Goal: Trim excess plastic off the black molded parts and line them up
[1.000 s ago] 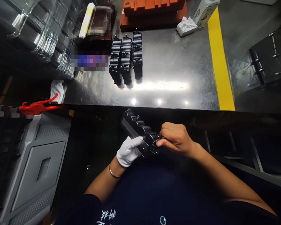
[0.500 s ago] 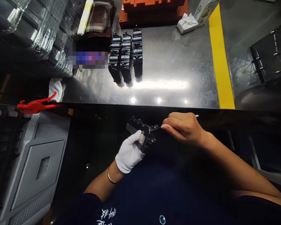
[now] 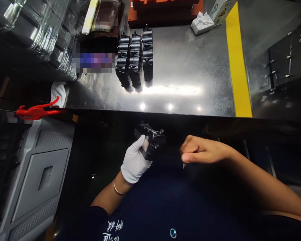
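Observation:
My left hand, in a white glove, is closed around a ribbed black moulded part with small ring-shaped bosses. The part is tilted, in front of my body and below the bench edge. To its right, apart from it, my bare right hand is closed in a pinch. Out from under its thumb pokes the small pale tip of a thin blade-like tool; the rest of the tool is hidden in the fist. On the bench stand three similar black parts side by side.
The metal bench carries a yellow stripe, an orange-red block, a white wrapped bundle and a carton. At left are film-wrapped stacks, a red air gun and a grey crate.
My right hand has drawn away from the black part to the right and turned, its tool tip now pointing down. My left hand has turned the part end-on and shifted slightly left.

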`<state>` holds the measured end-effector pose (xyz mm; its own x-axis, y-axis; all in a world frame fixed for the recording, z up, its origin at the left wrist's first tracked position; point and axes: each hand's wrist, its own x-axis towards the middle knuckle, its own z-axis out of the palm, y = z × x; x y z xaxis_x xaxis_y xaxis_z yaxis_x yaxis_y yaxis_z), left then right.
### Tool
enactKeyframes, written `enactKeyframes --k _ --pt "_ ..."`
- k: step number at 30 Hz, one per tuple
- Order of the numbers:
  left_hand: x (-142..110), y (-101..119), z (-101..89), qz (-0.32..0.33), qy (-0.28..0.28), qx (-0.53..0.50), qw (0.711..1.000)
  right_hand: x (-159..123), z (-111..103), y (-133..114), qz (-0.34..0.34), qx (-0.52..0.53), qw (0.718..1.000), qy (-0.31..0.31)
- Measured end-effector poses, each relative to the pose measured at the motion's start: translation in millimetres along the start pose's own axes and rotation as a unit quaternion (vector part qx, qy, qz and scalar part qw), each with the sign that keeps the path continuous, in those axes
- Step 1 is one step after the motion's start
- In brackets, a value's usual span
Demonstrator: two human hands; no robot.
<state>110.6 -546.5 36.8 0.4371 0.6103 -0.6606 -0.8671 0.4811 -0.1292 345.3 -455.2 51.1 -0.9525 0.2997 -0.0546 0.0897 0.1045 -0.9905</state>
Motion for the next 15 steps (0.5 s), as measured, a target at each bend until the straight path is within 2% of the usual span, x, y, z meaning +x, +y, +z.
enactKeyframes --k 2,4,5,8,13,15 --pt "0 5 4.0 0.044 -0.004 -0.020 0.999 3 6 1 0.031 0.005 0.987 0.155" --pt "0 6 8.8 0.053 -0.001 -0.028 0.998 10 15 3 0.047 -0.001 0.949 0.312" --pt "0 4 10.8 0.052 0.000 -0.026 0.998 16 20 5 0.045 0.000 0.932 0.361" --pt "1 -3 13.1 0.065 -0.005 -0.007 0.998 32 36 9 0.027 0.014 0.902 0.430" --pt "4 -10 11.5 0.097 -0.006 0.036 0.995 49 62 9 0.048 0.054 0.878 0.473" --pt "4 -12 11.1 0.094 -0.016 0.054 0.994 54 73 11 0.050 0.040 0.856 0.513"
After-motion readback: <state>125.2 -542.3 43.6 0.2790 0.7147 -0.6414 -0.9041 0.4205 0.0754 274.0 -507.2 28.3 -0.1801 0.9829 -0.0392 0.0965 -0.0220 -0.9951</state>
